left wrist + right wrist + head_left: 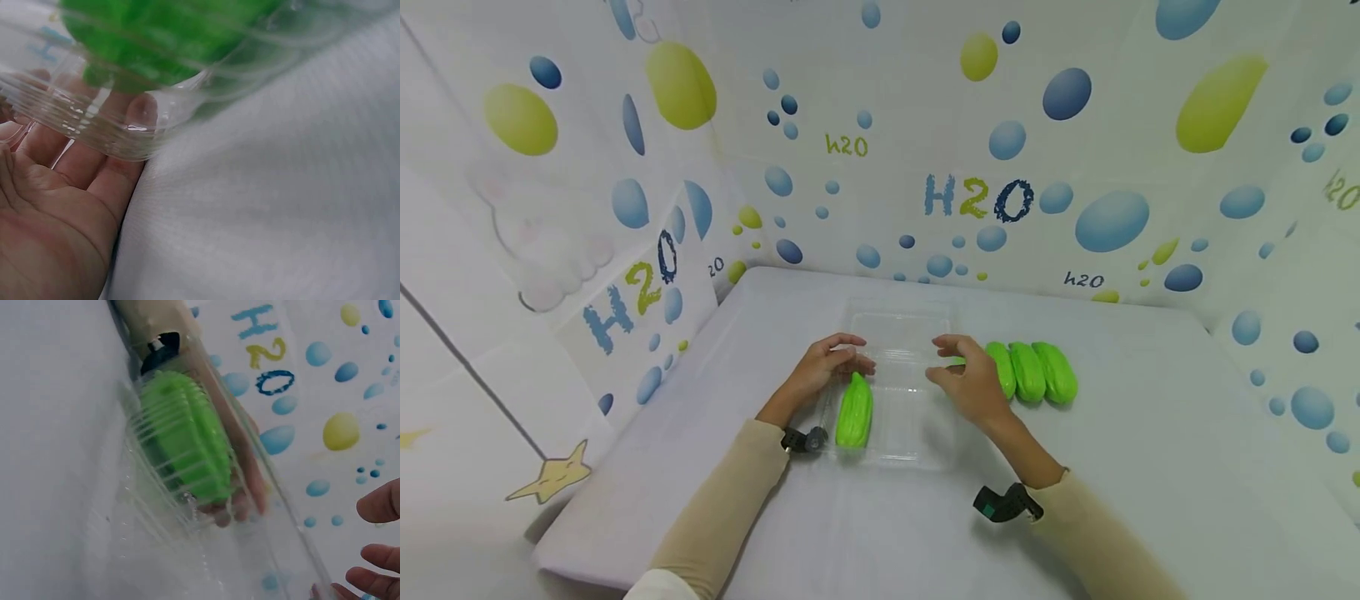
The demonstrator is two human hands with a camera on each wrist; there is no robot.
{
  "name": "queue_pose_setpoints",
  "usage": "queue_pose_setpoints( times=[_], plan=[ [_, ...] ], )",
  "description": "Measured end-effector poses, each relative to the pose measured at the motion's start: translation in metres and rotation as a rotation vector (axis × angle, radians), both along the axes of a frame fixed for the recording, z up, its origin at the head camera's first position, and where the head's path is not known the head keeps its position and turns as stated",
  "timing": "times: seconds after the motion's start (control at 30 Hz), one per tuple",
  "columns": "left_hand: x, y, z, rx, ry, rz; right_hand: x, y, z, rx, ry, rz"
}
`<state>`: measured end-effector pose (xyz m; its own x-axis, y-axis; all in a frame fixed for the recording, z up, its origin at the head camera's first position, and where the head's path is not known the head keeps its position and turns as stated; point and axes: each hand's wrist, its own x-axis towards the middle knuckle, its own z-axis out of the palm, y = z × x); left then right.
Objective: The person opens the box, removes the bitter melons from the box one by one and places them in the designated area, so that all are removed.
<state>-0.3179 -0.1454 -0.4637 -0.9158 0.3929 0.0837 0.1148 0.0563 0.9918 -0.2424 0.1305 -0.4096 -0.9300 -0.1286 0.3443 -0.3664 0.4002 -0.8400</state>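
A clear plastic clamshell box (902,425) lies on the table, its lid (898,325) folded back away from me. Inside, along the left wall, rests a bright green ribbed gourd-shaped piece (854,412), also visible through the plastic in the right wrist view (187,437). My left hand (827,367) is at the box's left side; its loosely extended fingers (81,162) lie against the clear wall in the left wrist view. Above the box's right side hovers my right hand (973,379), its fingers (375,559) spread and holding nothing.
To the right of the box, several similar green pieces (1028,372) stand side by side; my right hand partly hides one. A white cloth covers the table (1120,467). Behind rises a curtain (895,225) printed with blue and yellow drops.
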Motion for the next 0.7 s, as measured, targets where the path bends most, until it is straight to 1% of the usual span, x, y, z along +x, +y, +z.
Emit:
queue_pose_setpoints(
  times=[0.1,0.27,0.47,0.7],
  plan=[
    [0.001,0.000,0.000,-0.004,-0.007,0.004,0.006,-0.013,-0.006,0.049,0.034,0.057],
    [0.001,0.000,0.000,-0.007,0.001,0.007,0.015,-0.030,-0.013,0.156,0.050,0.150],
    [-0.001,-0.001,-0.002,-0.015,0.018,0.006,0.019,-0.041,-0.023,0.280,0.079,0.268],
    [-0.001,-0.001,-0.002,-0.017,0.025,-0.006,0.021,-0.043,-0.026,0.443,0.041,0.380]
  ],
)
